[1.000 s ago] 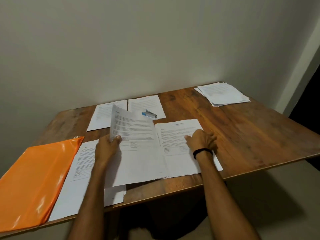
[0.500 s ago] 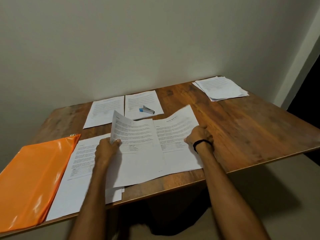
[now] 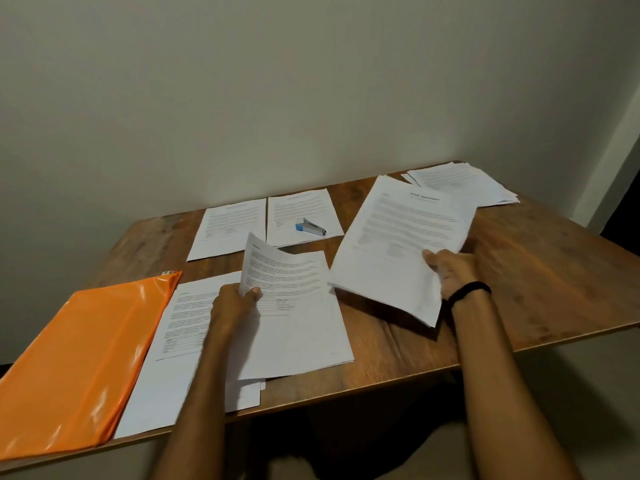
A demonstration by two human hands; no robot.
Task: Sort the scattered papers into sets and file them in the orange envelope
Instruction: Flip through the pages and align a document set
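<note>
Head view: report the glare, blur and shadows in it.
Head view: dim warm light; glare streaks on the orange envelope; motion blur on the lifted sheet in the right hand; its shadow falls on the table; the curled sheet in the left hand is sharper, yet unreadable.

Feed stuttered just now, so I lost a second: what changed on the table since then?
The right-hand grip closed on the titled papers that lay flat, lifted them and swung them up and right, toward the far-right paper pile. The left-hand grip still holds its printed sheet, tilted up. The orange envelope, the blue stapler and the two far sheets stayed put.
</note>
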